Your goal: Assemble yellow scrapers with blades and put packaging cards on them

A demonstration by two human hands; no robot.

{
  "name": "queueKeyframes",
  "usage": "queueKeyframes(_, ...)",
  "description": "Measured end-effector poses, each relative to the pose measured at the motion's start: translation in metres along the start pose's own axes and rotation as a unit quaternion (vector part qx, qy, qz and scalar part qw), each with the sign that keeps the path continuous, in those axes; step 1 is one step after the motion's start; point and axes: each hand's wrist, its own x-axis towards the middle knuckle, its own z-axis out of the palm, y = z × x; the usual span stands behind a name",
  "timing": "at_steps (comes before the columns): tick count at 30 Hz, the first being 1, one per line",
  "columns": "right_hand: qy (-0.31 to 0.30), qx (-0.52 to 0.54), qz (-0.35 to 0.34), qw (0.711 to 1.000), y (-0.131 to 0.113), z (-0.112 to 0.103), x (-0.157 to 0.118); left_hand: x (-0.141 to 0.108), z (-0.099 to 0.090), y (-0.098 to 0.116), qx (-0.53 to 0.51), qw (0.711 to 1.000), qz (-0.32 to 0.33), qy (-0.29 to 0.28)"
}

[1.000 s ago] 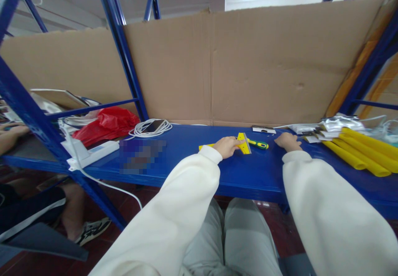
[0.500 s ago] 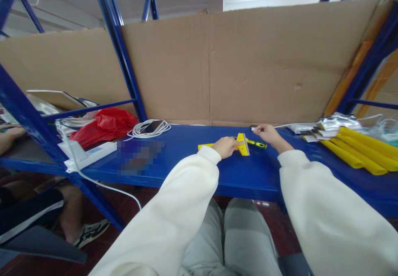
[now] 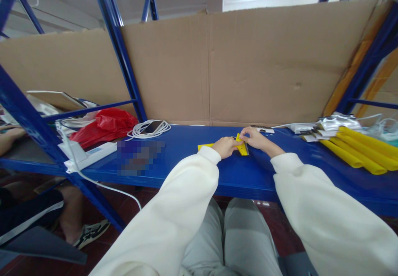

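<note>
My left hand (image 3: 224,147) is wrapped round a yellow scraper (image 3: 242,149) lying low over the blue tabletop. The handle shows left of the hand, and the wide head with its metal blade edge points right. My right hand (image 3: 252,137) has its fingers pinched together at the far end of the scraper's head. Whatever is between those fingertips is too small to make out. Behind the right hand lies a small white and black packet (image 3: 263,130). The screwdriver seen earlier is hidden behind the right hand.
Several yellow tubes (image 3: 357,151) and silver packets (image 3: 338,122) lie at the right. At the left are a coiled white cable (image 3: 149,129) with a phone, a red plastic bag (image 3: 108,124) and a white power strip (image 3: 99,153). A cardboard panel (image 3: 248,68) stands behind. Another person sits far left.
My right hand has moved left and nearer, from the small packet to the scraper's head, now covering the screwdriver. More of the packet shows. My left hand keeps its hold.
</note>
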Motion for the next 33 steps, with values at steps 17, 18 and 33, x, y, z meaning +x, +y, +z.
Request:
queueKeyframes(17,0.004,-0.039,0.008,0.999,-0.003,0.001,0.001,0.002,0.002,0.002,0.032,0.999,0.000,-0.011)
queueKeyframes(18,0.003,-0.040,0.006,0.999,-0.003,0.000,0.001,0.002,0.002,0.003,0.033,0.999,0.001,-0.011)
queueKeyframes(33,-0.007,-0.011,0.050,0.999,-0.008,-0.003,0.000,0.000,-0.001,0.007,0.020,1.000,-0.016,-0.018)
